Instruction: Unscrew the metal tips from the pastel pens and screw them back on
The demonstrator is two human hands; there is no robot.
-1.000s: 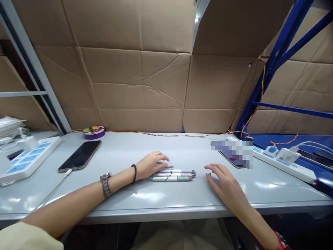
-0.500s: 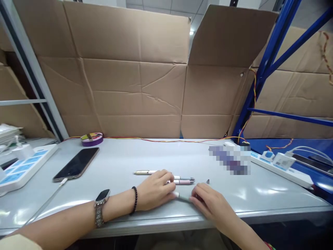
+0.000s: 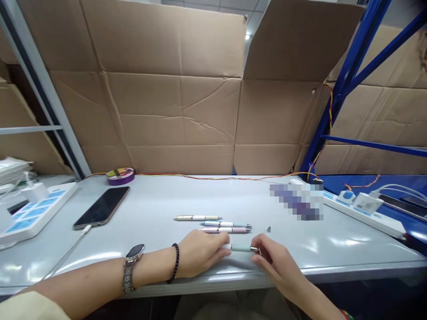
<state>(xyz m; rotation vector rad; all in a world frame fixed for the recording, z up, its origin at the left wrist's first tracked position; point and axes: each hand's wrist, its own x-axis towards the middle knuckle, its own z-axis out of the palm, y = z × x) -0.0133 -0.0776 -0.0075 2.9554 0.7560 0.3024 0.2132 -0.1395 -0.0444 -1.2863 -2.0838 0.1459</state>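
A white and pale green pen lies level between my hands near the table's front edge. My left hand grips its white end. At the silver tip, the fingers of my right hand pinch the other end. Just beyond, a pink and white pen, a light blue and white pen and a cream pen rest side by side on the table. A small dark grey piece lies to their right.
A phone on a cable and a purple tape roll are at the left. Power strips stand at the left and right. Cardboard rises behind the table. A pixelated object lies at the back right.
My left hand has shifted slightly nearer the front edge, uncovering the pens behind it. My right hand has moved slightly right, and more of the green pen shows. The view has shifted a little.
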